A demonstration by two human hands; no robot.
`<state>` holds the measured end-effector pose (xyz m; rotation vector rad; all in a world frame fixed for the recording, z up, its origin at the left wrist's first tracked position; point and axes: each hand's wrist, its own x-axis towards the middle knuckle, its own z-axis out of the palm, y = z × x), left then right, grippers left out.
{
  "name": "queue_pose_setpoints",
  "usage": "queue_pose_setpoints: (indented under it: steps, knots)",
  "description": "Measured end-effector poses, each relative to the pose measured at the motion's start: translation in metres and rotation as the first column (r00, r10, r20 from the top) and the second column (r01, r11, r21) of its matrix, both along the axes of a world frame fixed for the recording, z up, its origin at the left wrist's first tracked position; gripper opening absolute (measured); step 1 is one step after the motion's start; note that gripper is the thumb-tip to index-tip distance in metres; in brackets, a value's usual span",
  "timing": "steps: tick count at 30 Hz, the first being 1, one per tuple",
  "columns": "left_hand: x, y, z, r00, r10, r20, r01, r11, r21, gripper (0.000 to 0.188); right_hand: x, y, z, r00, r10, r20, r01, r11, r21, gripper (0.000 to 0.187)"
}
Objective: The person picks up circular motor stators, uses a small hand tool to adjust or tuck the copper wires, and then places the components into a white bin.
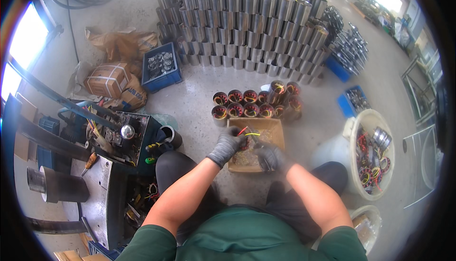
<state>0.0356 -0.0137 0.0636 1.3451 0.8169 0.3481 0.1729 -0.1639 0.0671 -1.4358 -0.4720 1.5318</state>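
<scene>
My left hand [224, 148], in a grey knit glove, is closed over the cardboard box's left side. Red and yellow-green wires [251, 133] stick out from its fingers toward the right; a small reddish part below them is mostly hidden. Across from it, my right hand [272, 157], also gloved, is curled over the box's right side. Something dark and thin seems to be in its fingers, too small to name. Beneath both hands the cardboard box [274, 132] holds many small scraps. Just beyond it stand several metal cylinders [235, 110] with red windings and yellow wires inside.
Farther off rises a tall stack of shiny steel tubes [237, 33]. To the left are a blue crate [161, 86] of metal parts, a carton [107, 79] and a metal bench [97, 185] with a screwdriver [89, 162]. A white tub [354, 151] of wound parts stands at right.
</scene>
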Motion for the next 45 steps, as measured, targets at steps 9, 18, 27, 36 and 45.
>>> queue_pose_setpoints:
  steps: [9,18,27,36,45]
  knots:
    - [0.0,-0.001,-0.006,1.0,0.012,0.003,-0.012,0.998,-0.062,0.012,0.0,0.003,0.032,0.956,-0.279,-0.087,0.284,0.957,0.058,0.019]
    - [0.001,-0.001,-0.009,0.997,-0.056,-0.049,0.056,0.998,0.014,0.01,-0.011,-0.003,0.03,0.994,0.014,-0.111,-0.029,0.991,-0.128,0.033]
    - [0.006,-0.014,0.002,0.962,-0.198,-0.189,0.237,0.947,0.216,0.025,0.003,-0.001,0.005,1.0,-0.022,-0.002,0.022,0.997,-0.08,0.023]
    - [-0.013,0.027,0.013,0.99,0.107,0.089,-0.124,0.967,0.223,0.024,0.032,0.007,0.061,0.92,-0.324,0.219,0.283,0.938,0.2,0.033]
    - [-0.127,0.106,0.068,0.72,0.506,0.474,-0.56,0.828,-0.033,0.02,0.221,-0.142,0.165,0.401,-0.721,0.565,0.545,0.683,0.486,0.021]
